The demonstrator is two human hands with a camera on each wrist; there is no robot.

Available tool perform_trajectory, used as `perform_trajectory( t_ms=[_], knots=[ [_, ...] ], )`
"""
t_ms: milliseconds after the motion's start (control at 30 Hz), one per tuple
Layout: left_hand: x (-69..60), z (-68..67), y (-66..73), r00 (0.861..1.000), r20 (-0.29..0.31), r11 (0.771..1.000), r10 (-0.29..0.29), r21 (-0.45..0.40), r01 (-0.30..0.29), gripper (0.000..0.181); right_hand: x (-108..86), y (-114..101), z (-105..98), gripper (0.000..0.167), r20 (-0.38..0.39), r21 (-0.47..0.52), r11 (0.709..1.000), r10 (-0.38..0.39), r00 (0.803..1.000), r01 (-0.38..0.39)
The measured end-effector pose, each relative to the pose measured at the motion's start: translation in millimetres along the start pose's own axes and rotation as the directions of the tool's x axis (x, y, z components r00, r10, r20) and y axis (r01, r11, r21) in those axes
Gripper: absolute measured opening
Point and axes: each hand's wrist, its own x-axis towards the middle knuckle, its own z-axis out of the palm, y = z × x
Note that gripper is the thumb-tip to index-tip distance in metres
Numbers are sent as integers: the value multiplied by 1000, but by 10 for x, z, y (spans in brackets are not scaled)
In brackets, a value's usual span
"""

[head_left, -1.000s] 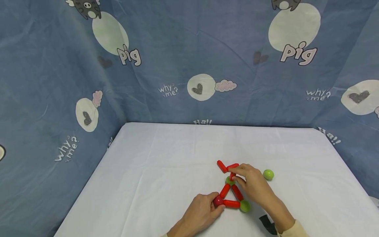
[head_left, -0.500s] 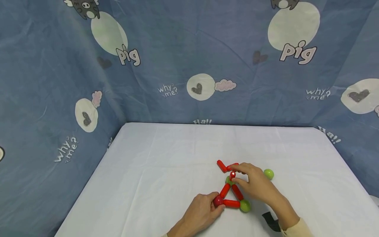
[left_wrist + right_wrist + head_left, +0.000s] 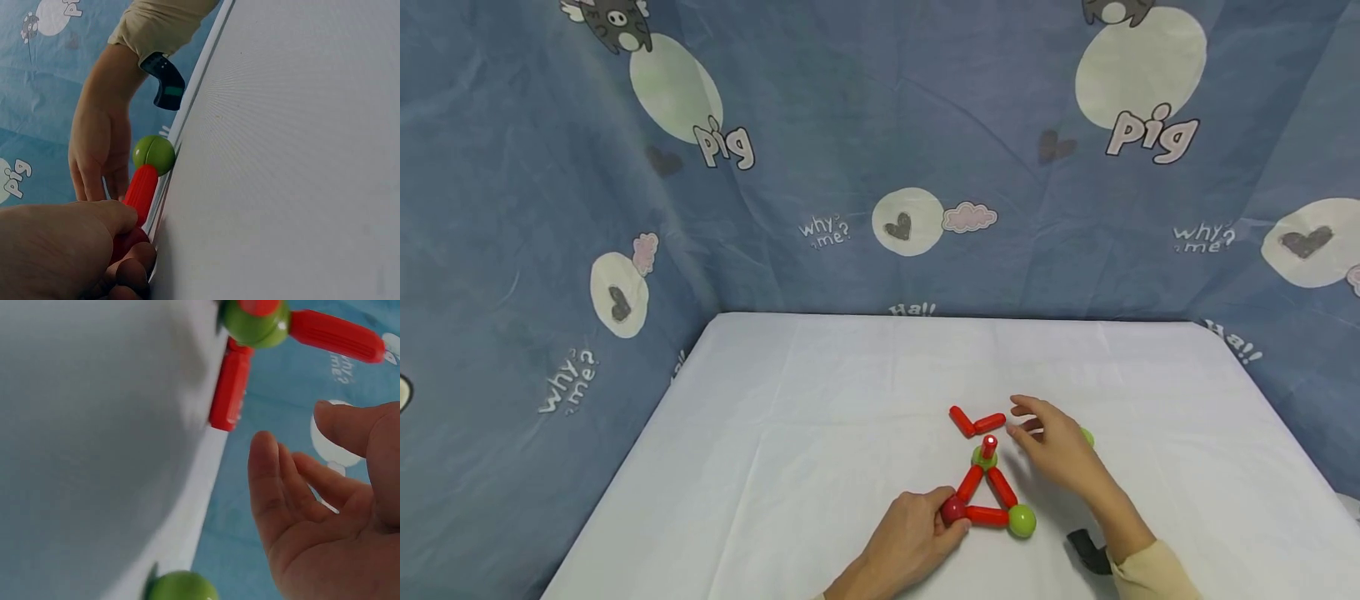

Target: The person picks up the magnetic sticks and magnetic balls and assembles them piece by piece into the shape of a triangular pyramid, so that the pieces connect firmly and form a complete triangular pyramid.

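Note:
My left hand (image 3: 910,533) pinches the red ball (image 3: 953,509) at the left corner of a triangle made of red rods (image 3: 987,517) and balls. A green ball (image 3: 1022,521) forms its right corner; another green ball (image 3: 979,457) is the far corner, with a red rod (image 3: 989,447) standing up from it. My right hand (image 3: 1063,450) is raised to the right of that rod, fingers apart and holding nothing. In the right wrist view the upright rod (image 3: 337,335) sticks out of the green ball (image 3: 256,325), apart from my fingers.
Two loose red rods (image 3: 961,421) lie in a V beyond the triangle on the white table (image 3: 820,433). A loose green ball (image 3: 1087,437) is partly hidden behind my right hand. A patterned blue cloth (image 3: 820,150) hangs behind the table.
My right hand has let go of the upright rod and moved right and away from it. The rod stays standing on the green ball. My left hand has not moved.

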Motion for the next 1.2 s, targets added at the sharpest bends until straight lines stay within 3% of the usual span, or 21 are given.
perform_trajectory(
  t_ms=[333,533,1200],
  knots=[
    [-4,19,-14,1000,-19,1000,19,-9,-19,21,109,134,89,58,106,67,994,81,991,-89],
    [0,12,-18,1000,-16,1000,17,-8,-17,20,176,234,121,56,113,43,993,109,988,-114],
    [3,-17,13,1000,5,1000,-11,-1,11,22,371,311,175,43,107,-43,997,74,991,-69]
  ],
)
